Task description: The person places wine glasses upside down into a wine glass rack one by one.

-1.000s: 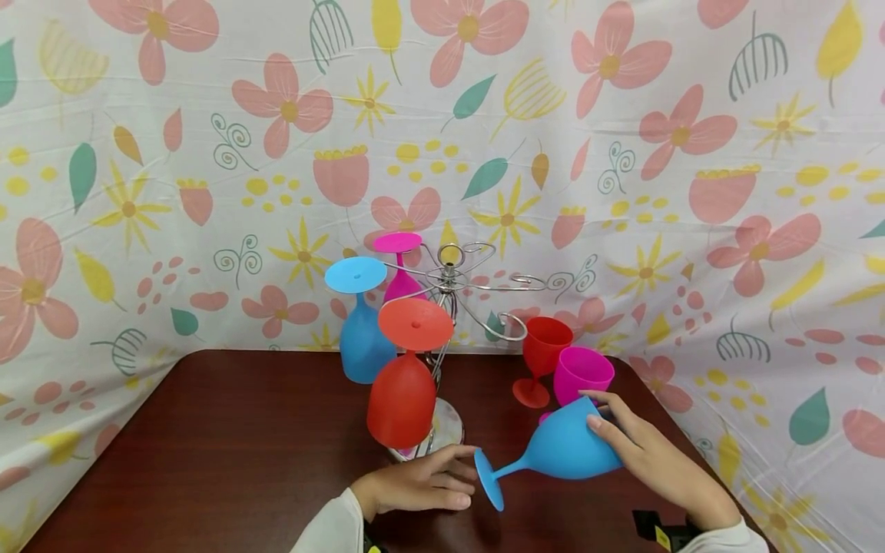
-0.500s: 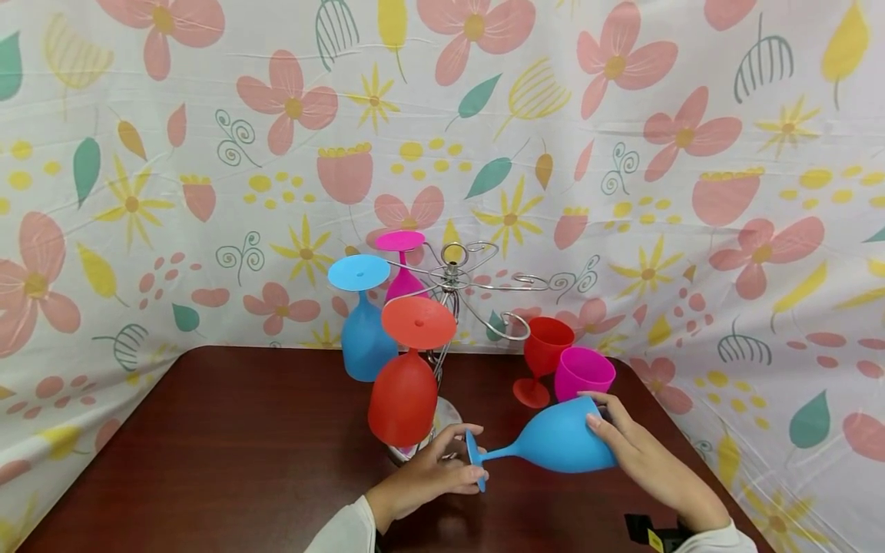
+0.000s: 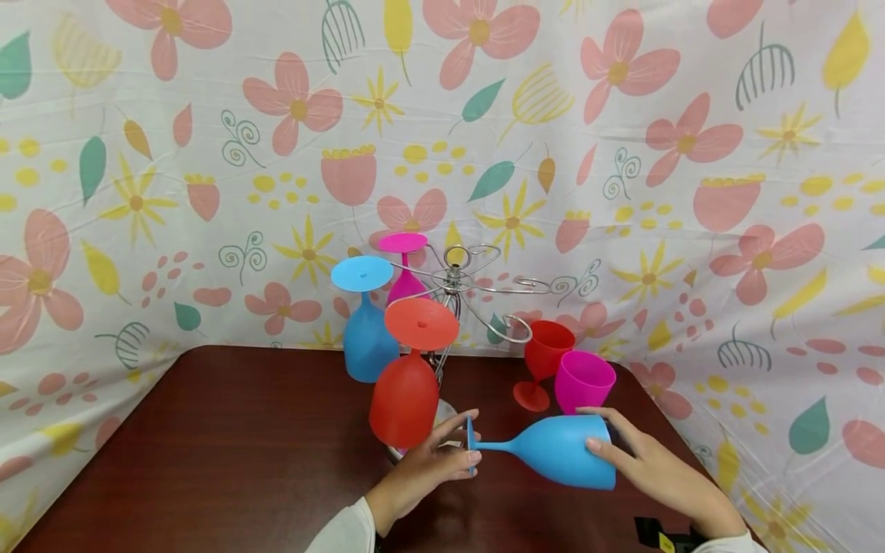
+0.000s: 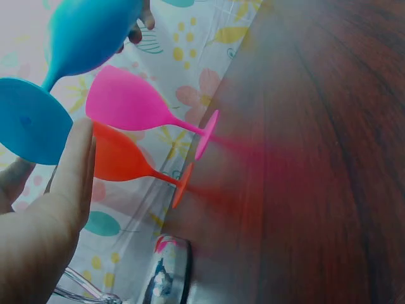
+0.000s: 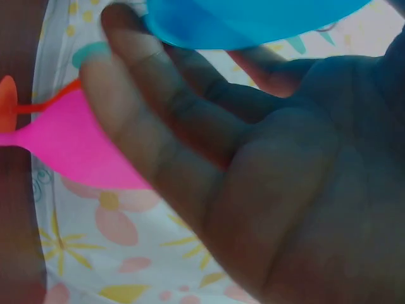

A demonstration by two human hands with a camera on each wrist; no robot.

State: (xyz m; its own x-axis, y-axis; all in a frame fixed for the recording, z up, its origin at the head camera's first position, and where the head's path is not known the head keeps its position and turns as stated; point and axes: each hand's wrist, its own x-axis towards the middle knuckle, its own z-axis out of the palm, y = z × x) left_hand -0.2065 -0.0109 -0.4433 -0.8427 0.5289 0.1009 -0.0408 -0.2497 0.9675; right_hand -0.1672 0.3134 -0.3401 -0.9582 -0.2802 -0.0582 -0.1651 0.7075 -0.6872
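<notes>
A blue wine goblet (image 3: 563,452) lies sideways in the air between both hands, its foot pointing left. My left hand (image 3: 418,468) holds the round foot between thumb and fingers; in the left wrist view the blue foot (image 4: 35,120) partly hides behind the fingers. Around the bowl near the rim, my right hand (image 3: 657,472) grips with thumb on the near side and fingers on the far side. Behind the left hand stands a metal goblet rack (image 3: 452,280). Upside down from its left arms hang a red goblet (image 3: 406,399), a blue goblet (image 3: 369,342) and a pink goblet (image 3: 403,288).
Upright at the back right of the dark wooden table (image 3: 207,445) stand a red goblet (image 3: 548,349) and a pink goblet (image 3: 583,382), close behind the right hand. The rack's right arms carry no goblets. A flower-patterned cloth (image 3: 207,192) surrounds the table's back and sides.
My left hand has moved up and taken hold of the goblet's foot. The held goblet has swung from tilted, foot low, to nearly level. My right hand keeps its grip on the bowl.
</notes>
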